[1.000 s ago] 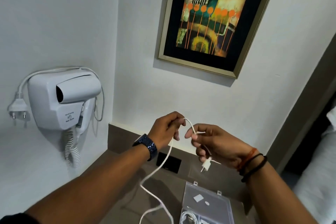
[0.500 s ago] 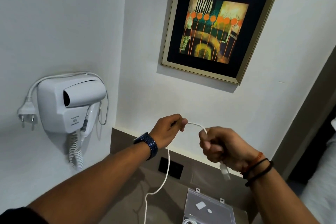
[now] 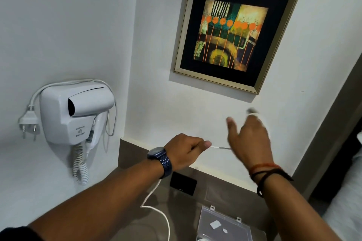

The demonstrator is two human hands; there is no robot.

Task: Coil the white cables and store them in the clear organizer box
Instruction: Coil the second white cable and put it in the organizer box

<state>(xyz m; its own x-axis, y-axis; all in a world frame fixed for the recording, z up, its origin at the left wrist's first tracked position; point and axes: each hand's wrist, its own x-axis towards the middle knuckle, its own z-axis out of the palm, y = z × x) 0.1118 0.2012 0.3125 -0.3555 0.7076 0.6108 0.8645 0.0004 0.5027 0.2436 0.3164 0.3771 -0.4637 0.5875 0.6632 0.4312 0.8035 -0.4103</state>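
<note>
left hand (image 3: 185,151) fingers pinching white cable (image 3: 156,211) | right hand (image 3: 249,139) fingers spread, blurred | clear organizer box (image 3: 223,227) open

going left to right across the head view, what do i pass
wall plug → hair dryer → left hand → right hand; the framed picture hangs above the hands, the clear box lies below them.

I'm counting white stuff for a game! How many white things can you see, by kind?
White cable: 1
White wall hair dryer: 1
White plug: 1
Total: 3
The right hand is blurred, so anything white in it isn't counted.
</note>
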